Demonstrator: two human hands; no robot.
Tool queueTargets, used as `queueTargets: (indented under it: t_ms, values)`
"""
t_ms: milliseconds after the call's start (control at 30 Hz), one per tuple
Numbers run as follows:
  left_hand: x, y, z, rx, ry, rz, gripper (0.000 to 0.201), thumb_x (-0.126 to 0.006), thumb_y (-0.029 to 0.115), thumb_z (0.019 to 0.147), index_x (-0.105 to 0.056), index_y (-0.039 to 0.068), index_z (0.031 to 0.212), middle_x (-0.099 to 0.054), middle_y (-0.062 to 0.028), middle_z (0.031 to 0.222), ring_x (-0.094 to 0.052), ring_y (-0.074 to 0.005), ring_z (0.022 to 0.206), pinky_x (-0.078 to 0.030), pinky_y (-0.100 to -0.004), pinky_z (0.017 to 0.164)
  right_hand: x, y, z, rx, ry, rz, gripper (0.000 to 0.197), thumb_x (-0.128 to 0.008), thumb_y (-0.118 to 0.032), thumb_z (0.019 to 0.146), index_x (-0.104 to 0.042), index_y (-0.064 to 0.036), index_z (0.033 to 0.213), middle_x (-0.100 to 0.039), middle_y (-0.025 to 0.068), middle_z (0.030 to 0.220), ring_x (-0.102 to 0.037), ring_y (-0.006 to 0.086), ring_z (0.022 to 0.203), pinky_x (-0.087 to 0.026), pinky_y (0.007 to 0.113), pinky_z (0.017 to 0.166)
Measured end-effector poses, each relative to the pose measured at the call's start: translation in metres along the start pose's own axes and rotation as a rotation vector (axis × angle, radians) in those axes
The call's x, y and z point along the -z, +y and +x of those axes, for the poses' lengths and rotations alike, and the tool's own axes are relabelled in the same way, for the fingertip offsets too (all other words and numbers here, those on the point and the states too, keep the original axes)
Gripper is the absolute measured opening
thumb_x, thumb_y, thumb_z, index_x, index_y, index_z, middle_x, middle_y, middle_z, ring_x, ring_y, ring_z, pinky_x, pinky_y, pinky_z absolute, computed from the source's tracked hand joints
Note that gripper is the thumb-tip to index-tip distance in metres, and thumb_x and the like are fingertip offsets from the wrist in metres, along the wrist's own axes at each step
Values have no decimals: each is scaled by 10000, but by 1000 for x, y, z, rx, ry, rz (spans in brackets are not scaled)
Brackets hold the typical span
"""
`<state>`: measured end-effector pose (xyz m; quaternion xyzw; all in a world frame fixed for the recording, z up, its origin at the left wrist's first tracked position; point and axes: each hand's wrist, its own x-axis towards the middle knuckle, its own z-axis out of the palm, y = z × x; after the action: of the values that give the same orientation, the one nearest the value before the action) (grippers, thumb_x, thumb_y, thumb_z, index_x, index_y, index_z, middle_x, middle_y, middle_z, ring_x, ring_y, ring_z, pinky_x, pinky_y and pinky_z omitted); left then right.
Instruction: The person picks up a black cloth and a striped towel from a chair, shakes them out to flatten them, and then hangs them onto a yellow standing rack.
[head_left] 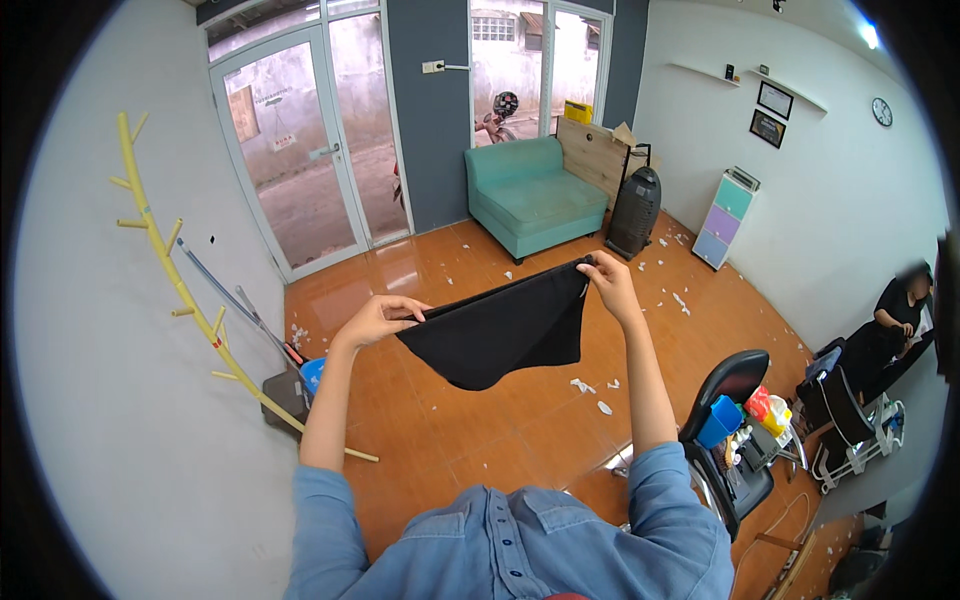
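Observation:
A black piece of cloth (500,340) hangs stretched between my two hands, out in front of me above the floor. My left hand (378,320) pinches its left upper corner between thumb and fingers. At the right upper corner, held a little higher and farther off, my right hand (608,282) grips the fabric the same way. The top edge runs taut and slopes up to the right. Below, the cloth droops in a loose, rounded fold at the left and ends in a straighter edge at the right. What garment it may be, I cannot tell.
Scraps of white litter (582,386) dot the orange tiled floor (400,420). A yellow coat stand (165,255) leans at the left. Ahead is a green sofa (540,195) beside a black speaker (635,210). At right, a black chair (735,390) bears assorted items; another person (890,320) sits beyond.

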<state>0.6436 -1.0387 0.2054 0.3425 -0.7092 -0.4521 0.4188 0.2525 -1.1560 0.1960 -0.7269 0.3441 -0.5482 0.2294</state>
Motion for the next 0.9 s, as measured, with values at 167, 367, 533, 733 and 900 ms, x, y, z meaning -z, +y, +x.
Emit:
queueTargets:
  t_ms: [167,367,533,733,900]
  values:
    - [14,3,-3,193,-7,575,118,-600,73,820,-641,-10,893,-639,-78,978,-601,-154,875,-460,-284,783,-7,-19,9,63,-49,-137,228,-663,-150,793,-581,40,889,-552,102,672,-490,137,584,-406,282,552]
    - [5,3,2,51,138,794,213,-660,168,792,-595,-4,900,-614,-77,874,-598,-158,790,-460,-272,676,-1,-4,21,-110,30,-81,140,-595,-104,852,-551,26,823,-509,23,516,-516,82,440,-381,232,385]
    - [6,-1,5,-92,467,836,250,-691,172,767,-546,21,903,-606,-71,832,-590,-156,726,-465,-280,661,-10,4,16,-148,7,81,170,-599,-82,840,-548,57,924,-572,81,615,-563,122,471,-428,252,424]
    - [12,-37,28,-209,624,411,269,-647,36,774,-489,55,991,-627,-101,866,-606,-154,767,-479,-280,686,-34,24,13,-138,-8,-420,289,-660,-234,769,-567,-1,912,-632,140,761,-625,272,651,-480,371,616]
    - [0,-16,41,-126,505,367,384,-591,-38,767,-419,72,1092,-636,-113,881,-614,-176,799,-480,-285,697,-90,2,5,-13,-327,-533,604,-679,-474,700,-521,-54,1103,-526,154,1166,-478,304,1107,-395,450,882]
